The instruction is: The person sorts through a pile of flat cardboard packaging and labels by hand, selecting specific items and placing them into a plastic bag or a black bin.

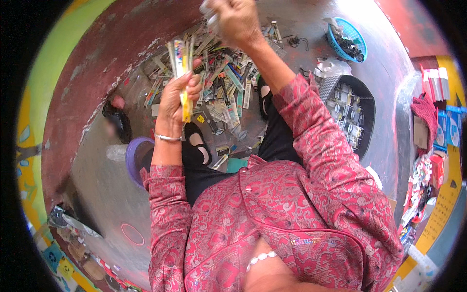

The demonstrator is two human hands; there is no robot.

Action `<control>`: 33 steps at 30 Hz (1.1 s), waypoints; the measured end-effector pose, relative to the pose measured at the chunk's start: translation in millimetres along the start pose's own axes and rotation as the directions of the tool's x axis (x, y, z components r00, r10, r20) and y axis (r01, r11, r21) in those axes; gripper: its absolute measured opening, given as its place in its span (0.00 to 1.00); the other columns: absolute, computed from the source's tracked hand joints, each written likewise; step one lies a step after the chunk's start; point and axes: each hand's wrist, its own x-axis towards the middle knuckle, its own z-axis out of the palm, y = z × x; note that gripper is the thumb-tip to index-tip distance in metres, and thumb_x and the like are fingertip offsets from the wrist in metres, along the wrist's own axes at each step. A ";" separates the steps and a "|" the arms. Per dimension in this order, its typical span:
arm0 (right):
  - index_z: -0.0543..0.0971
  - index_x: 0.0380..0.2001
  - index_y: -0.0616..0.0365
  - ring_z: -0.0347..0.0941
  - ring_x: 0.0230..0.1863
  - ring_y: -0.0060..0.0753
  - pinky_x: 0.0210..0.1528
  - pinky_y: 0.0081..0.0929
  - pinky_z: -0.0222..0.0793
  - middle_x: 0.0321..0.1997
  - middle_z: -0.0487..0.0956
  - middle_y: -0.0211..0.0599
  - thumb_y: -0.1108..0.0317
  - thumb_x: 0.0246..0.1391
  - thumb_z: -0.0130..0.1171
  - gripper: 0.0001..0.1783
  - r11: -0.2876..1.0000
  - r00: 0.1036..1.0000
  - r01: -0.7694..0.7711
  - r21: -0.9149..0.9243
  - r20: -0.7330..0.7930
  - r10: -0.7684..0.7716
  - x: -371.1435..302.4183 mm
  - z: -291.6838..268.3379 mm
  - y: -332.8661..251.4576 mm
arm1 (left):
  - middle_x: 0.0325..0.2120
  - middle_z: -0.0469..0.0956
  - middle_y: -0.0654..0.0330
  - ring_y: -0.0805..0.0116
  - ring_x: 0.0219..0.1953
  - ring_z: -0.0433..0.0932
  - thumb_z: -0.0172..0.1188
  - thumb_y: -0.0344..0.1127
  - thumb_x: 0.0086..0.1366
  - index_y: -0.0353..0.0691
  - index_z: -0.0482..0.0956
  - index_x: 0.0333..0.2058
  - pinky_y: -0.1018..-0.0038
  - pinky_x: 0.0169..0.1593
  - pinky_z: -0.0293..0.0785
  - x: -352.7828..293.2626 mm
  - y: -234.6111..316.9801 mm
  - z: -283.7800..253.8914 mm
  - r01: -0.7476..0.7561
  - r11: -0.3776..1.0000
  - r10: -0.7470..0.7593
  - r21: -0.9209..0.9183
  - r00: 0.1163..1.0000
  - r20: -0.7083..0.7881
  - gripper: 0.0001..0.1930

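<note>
My left hand [177, 97] is closed round an upright bundle of narrow, clear plastic packs [179, 56] with yellow, white and coloured parts. Their yellow lower ends poke out below my fingers. Higher up, at the top edge of the view, my right hand [238, 24] is closed and partly cut off. A whitish, crumpled thing [210, 13] shows at its fingers, too blurred to name. Beneath both hands, a loose pile of long, narrow packs and strips [228, 82] spreads over the floor between and beyond my feet.
Right of the pile stand a blue basket [363, 36] holding dark things and a black tub [370, 109] of clear packs. A purple basin [130, 163] sits by my left forearm. Beyond it are a dark bag [119, 124] and the maroon wall [68, 87]. Boxes [441, 129] line the right side.
</note>
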 end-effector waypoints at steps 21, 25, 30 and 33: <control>0.75 0.31 0.59 0.72 0.30 0.25 0.35 0.24 0.70 0.29 0.77 0.31 0.45 0.42 0.61 0.26 0.601 0.765 -0.641 0.477 0.457 0.454 -21.8 8.5 -5.1 | 0.15 0.59 0.59 0.76 0.10 0.59 0.40 0.38 0.65 0.26 0.57 0.49 0.82 0.10 0.54 -9.4 -5.6 20.8 0.082 0.910 0.110 -0.406 0.897 0.428 0.20; 0.76 0.29 0.60 0.73 0.27 0.23 0.31 0.24 0.69 0.27 0.77 0.32 0.67 0.38 0.64 0.13 0.715 0.774 -0.581 0.390 0.538 0.335 -25.2 21.0 -5.3 | 0.22 0.66 0.58 0.72 0.16 0.67 0.43 0.44 0.64 0.24 0.57 0.51 0.80 0.17 0.67 -7.1 -15.1 23.9 0.120 0.965 -0.022 -0.235 0.924 0.381 0.27; 0.76 0.25 0.63 0.72 0.23 0.26 0.27 0.25 0.68 0.23 0.76 0.34 0.70 0.37 0.62 0.10 0.860 0.844 -0.467 0.205 0.393 0.364 -26.9 21.2 8.3 | 0.28 0.72 0.58 0.72 0.28 0.73 0.53 0.46 0.58 0.26 0.61 0.51 0.77 0.33 0.73 -6.9 -12.6 26.7 -0.036 0.976 0.016 0.214 0.995 0.096 0.30; 0.77 0.30 0.61 0.71 0.28 0.23 0.32 0.23 0.66 0.27 0.77 0.33 0.62 0.42 0.63 0.14 0.866 0.774 -0.494 -0.081 0.412 0.480 -21.4 13.7 21.6 | 0.19 0.67 0.66 0.81 0.19 0.64 0.53 0.35 0.59 0.30 0.65 0.47 0.85 0.21 0.62 -3.6 -22.4 24.9 -0.008 0.973 -0.003 0.232 0.999 0.045 0.20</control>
